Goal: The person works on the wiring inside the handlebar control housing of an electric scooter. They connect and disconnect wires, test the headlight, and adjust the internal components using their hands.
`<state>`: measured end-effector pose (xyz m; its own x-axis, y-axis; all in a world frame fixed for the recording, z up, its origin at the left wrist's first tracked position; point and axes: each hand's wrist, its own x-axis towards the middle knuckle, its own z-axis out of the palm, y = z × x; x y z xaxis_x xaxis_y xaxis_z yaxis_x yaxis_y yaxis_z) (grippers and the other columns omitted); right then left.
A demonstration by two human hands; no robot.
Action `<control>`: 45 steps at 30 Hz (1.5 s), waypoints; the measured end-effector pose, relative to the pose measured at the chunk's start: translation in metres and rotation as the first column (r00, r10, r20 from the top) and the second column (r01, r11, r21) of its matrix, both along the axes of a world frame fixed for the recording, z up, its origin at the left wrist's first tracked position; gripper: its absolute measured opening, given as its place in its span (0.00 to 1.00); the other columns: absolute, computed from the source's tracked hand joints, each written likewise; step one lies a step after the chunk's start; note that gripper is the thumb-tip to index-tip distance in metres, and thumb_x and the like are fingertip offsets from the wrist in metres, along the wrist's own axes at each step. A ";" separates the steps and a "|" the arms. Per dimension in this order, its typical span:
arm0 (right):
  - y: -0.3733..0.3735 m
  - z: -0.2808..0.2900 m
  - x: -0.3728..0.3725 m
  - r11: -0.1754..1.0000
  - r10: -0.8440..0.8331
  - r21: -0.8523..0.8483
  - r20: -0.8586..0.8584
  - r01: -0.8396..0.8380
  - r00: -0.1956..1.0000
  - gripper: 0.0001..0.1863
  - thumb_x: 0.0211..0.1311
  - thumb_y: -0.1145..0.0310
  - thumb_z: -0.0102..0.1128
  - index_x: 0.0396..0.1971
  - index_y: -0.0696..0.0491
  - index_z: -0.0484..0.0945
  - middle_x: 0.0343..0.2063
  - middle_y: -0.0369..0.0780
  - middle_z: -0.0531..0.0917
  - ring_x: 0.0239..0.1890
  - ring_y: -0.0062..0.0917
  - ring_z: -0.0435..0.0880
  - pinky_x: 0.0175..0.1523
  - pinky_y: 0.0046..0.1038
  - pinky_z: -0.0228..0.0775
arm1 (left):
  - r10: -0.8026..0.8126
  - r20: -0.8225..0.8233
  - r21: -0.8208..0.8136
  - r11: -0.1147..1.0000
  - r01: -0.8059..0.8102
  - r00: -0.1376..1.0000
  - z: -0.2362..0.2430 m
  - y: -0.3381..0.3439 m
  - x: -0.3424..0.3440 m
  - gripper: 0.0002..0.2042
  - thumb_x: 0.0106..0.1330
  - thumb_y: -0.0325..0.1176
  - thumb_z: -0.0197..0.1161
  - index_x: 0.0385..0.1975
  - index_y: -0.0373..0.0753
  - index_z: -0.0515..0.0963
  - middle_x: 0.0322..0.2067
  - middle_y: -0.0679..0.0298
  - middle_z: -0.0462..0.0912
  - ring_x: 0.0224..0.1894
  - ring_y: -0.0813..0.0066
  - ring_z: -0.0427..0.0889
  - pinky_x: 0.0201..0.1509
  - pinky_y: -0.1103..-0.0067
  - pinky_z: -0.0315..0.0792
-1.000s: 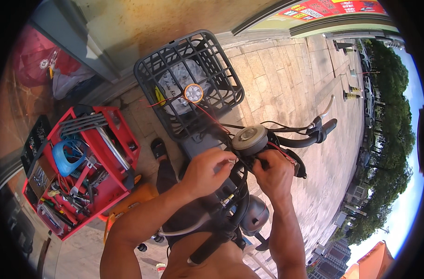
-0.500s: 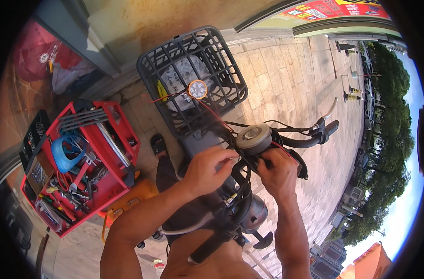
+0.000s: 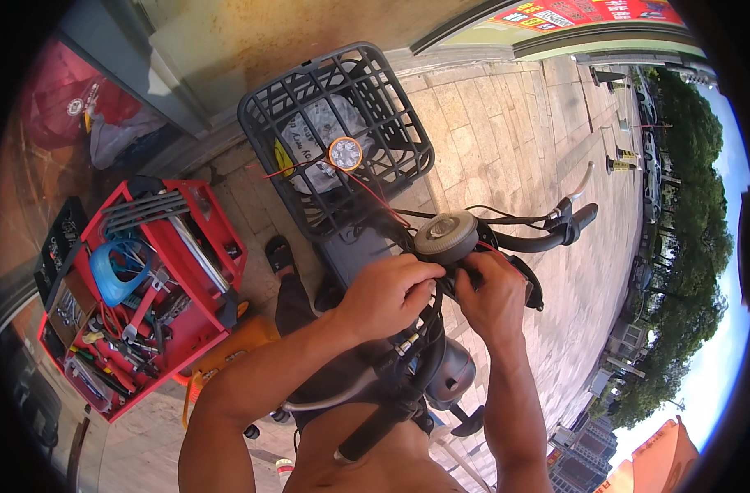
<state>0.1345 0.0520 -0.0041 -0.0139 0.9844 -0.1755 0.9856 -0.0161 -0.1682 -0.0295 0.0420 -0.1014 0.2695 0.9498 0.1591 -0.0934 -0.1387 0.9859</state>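
Observation:
My left hand [image 3: 394, 297] is closed in a pinch beside dark cables in the middle of the handlebar; what lies between its fingertips is hidden. Curled fingers on my right hand [image 3: 491, 296] press in behind a round, drum-shaped grey part [image 3: 445, 237], and their grip is hidden too. Both hands are just below this part, close together. A small round LED lamp [image 3: 345, 154] with an orange rim rests on the black basket [image 3: 336, 135]. Red and black wires [image 3: 373, 193] run from the lamp toward the handlebar.
A red toolbox [image 3: 182, 329] full of hand tools and a blue coil stands open at left. The brake lever [image 3: 583, 182] and black grips jut out from the handlebar. A glass door and wall border the far side; an orange object [image 3: 227, 345] sits beside the toolbox.
My left hand has moved right, toward my right hand, and its fingers have closed further. My right hand has shifted slightly up. The view has shifted a little.

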 end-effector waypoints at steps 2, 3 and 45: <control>0.001 -0.003 0.003 0.997 0.043 0.068 -0.002 -0.043 0.999 0.07 0.50 0.73 0.66 0.31 0.57 0.83 0.28 0.44 0.84 0.29 0.39 0.83 0.36 0.34 0.74 | 0.003 0.004 -0.005 1.000 -0.003 1.000 0.000 0.002 0.000 0.10 0.61 0.23 0.62 0.41 0.36 0.82 0.27 0.56 0.79 0.28 0.59 0.80 0.32 0.73 0.73; 0.002 -0.002 0.002 0.998 0.032 0.049 0.017 -0.032 0.999 0.07 0.50 0.73 0.66 0.31 0.57 0.83 0.28 0.44 0.84 0.29 0.39 0.83 0.36 0.34 0.75 | 0.004 0.006 -0.007 1.000 -0.004 1.000 -0.001 0.002 0.000 0.10 0.61 0.23 0.62 0.41 0.36 0.82 0.28 0.56 0.79 0.28 0.59 0.81 0.32 0.74 0.73; 0.001 0.000 -0.004 0.998 0.064 -0.004 -0.038 -0.064 0.997 0.06 0.57 0.76 0.64 0.34 0.59 0.82 0.30 0.44 0.83 0.27 0.34 0.83 0.34 0.30 0.74 | 0.266 -0.026 -0.226 0.937 -0.265 0.964 -0.094 -0.032 0.062 0.15 0.60 0.26 0.60 0.48 0.36 0.80 0.43 0.56 0.80 0.48 0.57 0.75 0.54 0.67 0.67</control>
<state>0.1305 0.0530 -0.0037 -0.0839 0.9803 -0.1787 0.9776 0.0462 -0.2054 0.0321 0.0099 -0.1950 0.0025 0.9978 -0.0668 -0.0883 0.0668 0.9939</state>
